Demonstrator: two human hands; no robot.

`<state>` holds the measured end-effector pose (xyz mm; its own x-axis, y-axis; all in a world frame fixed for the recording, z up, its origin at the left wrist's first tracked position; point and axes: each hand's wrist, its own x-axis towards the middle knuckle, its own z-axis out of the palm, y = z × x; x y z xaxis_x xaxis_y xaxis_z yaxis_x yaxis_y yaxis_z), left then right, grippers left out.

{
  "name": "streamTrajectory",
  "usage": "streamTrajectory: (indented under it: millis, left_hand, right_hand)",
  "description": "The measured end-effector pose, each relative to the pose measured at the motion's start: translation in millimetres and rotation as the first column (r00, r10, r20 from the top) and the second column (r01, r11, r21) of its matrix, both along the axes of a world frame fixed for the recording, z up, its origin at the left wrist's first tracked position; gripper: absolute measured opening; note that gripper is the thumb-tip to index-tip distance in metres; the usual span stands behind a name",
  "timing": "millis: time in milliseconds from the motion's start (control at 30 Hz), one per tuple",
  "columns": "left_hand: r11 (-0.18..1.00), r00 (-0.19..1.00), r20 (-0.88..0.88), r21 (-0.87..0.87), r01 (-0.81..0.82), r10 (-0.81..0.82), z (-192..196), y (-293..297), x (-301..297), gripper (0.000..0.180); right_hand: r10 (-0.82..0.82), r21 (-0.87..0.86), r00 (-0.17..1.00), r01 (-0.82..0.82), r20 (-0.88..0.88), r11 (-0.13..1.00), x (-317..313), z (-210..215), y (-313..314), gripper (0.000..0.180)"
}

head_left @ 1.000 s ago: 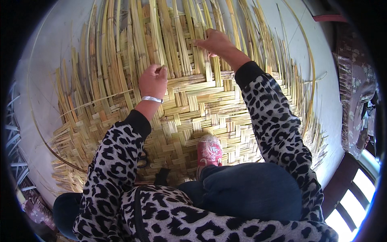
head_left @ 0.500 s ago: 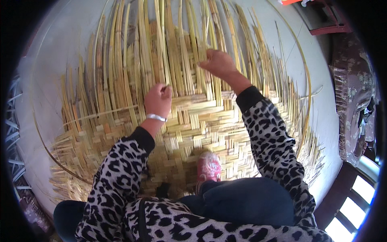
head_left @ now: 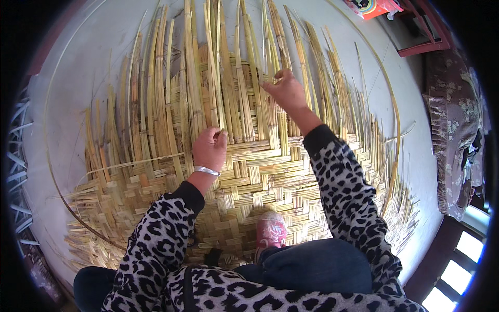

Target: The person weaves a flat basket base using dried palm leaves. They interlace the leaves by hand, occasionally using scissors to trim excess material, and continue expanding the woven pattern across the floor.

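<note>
A woven mat of split bamboo strips (head_left: pixel 260 182) lies under me, its near part in a tight pattern and its far strips (head_left: pixel 156 78) loose and fanned lengthwise. My left hand (head_left: pixel 209 150), with a silver bracelet (head_left: pixel 207 170), is closed at the edge of the woven part, thumb and fingers pinching a bamboo strip. Farther out and to the right, my right hand (head_left: pixel 287 95) is bent with thumb and fingertips at an upright strip. A thin cross strip (head_left: pixel 135 164) runs leftward from beside my left hand.
My pink shoe (head_left: pixel 271 229) stands on the woven part. A long thin strip (head_left: pixel 395 109) curves over the pale floor (head_left: pixel 67 99) at the right. A fringed patterned cloth (head_left: pixel 452 119) hangs at the right, near dark red furniture (head_left: pixel 423 48). White metal lattice (head_left: pixel 20 166) stands at the left.
Both hands sit a little lower in view, as does the mat, with the view itself shifted. My right hand's fingers have spread slightly from its thumb.
</note>
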<state>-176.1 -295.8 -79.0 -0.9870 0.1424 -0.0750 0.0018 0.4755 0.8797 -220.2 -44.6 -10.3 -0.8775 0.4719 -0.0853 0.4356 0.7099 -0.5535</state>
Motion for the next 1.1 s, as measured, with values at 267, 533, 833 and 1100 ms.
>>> streamTrajectory:
  millis: [267, 533, 833, 1100]
  left_hand:
    - [0.998, 0.996, -0.072, -0.038, 0.046, -0.048, -5.7, -1.6, -1.3, 0.019]
    - [0.999, 0.994, -0.101, -0.014, 0.049, -0.050, -7.7, -1.7, 0.0, 0.017]
    - [0.977, 0.962, -0.202, -0.140, 0.159, -0.185, 14.7, -2.6, -1.1, 0.013]
    - [0.851, 0.835, -0.186, -0.208, 0.482, -0.518, 36.8, -13.4, -21.3, 0.012]
  right_hand:
    - [0.077, 0.113, 0.927, -0.126, 0.368, 0.986, -76.1, -10.0, 0.7, 0.055]
    - [-0.048, -0.145, 0.993, 0.064, 0.107, 0.987, -90.3, -17.8, 4.8, 0.037]
    - [-0.043, -0.983, 0.995, -0.092, -0.086, -0.162, 3.2, 27.4, 15.7, 0.059]
    - [0.359, -0.985, 0.925, -0.159, -0.124, 0.070, 10.4, 9.1, 11.0, 0.049]
